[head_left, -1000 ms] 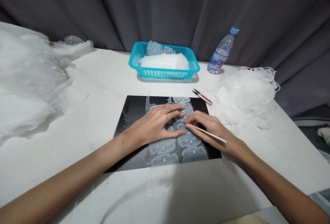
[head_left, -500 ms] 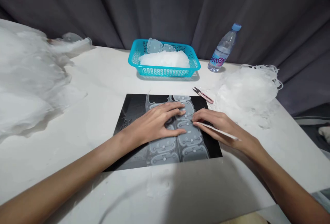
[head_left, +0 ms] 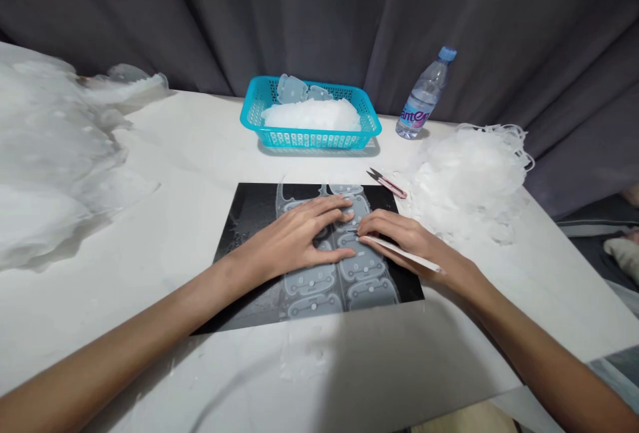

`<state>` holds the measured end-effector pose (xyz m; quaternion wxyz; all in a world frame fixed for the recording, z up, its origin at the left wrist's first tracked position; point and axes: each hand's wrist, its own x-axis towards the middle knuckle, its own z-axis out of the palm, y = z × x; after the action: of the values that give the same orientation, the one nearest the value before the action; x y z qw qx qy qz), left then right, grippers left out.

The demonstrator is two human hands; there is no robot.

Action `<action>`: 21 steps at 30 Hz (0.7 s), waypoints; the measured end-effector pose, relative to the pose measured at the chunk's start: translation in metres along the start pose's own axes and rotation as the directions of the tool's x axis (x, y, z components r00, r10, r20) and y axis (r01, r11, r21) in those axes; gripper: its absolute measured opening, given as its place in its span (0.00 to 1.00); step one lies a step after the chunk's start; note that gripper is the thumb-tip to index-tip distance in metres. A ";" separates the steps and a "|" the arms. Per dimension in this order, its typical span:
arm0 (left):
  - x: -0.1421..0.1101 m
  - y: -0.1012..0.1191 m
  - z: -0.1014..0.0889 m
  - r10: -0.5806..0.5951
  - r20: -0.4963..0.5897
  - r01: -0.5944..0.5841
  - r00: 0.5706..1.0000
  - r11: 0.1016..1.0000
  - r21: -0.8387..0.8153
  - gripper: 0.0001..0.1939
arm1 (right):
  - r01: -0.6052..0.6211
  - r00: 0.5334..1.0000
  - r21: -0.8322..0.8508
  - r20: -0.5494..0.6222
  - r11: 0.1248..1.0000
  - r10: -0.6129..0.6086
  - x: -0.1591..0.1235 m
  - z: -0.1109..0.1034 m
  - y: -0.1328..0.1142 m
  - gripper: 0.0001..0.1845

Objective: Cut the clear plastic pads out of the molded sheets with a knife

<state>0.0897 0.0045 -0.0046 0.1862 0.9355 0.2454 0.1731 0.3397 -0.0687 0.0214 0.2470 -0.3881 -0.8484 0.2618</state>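
"Translucent plastic, that thin sheet of joined, rounded panels point(head_left: 366, 265), isn't it? Where does it lie?"

"On the black rectangular mat point(head_left: 247, 210), on the white tabletop point(head_left: 190, 153). I'd say the dark backing makes those pale outlines easier to read."

"And the left hand point(head_left: 299, 233)?"

"Laid flat across the sheet, fingers spread, its grip closed on nothing. My guess is that it serves as a weight, so the plastic won't slide."

"The other one has something, though."

"Yes, the right hand point(head_left: 404, 235) has a slim white pen-like tool point(head_left: 407, 257) pinched in its grip near the working end, the shaft slanting back. Held that low, it probably steers finely. The very tip I can't make out from here."

"Anything else close by?"

"The small pink-handled snips with dark blades point(head_left: 392, 187), at the mat's far right corner, presumably to be handy. Further back, the turquoise perforated plastic basket point(head_left: 309, 139) cradles pale pieces point(head_left: 292, 90), likely so they don't scatter."
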 end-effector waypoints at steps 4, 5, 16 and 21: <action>0.000 0.001 -0.002 0.013 -0.006 -0.013 1.000 1.000 -0.005 0.32 | -0.018 0.999 -0.030 0.029 0.999 0.019 -0.003 -0.012 -0.002 0.09; 0.001 0.001 -0.002 0.014 -0.005 -0.014 1.000 1.000 -0.009 0.32 | -0.031 0.999 -0.024 0.031 0.999 0.032 -0.003 -0.015 -0.003 0.09; 0.002 0.002 -0.003 -0.010 0.032 0.010 0.999 1.000 0.006 0.33 | -0.033 0.999 0.015 0.032 0.999 0.033 -0.002 -0.010 0.004 0.08; 0.001 0.001 -0.003 -0.017 0.036 0.017 0.999 1.000 0.003 0.33 | -0.011 1.000 0.003 0.028 1.000 0.011 0.000 -0.008 0.004 0.09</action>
<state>0.0896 0.0056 -0.0012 0.1909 0.9366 0.2501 0.1543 0.3472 -0.0646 0.0244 0.2342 -0.3886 -0.8493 0.2699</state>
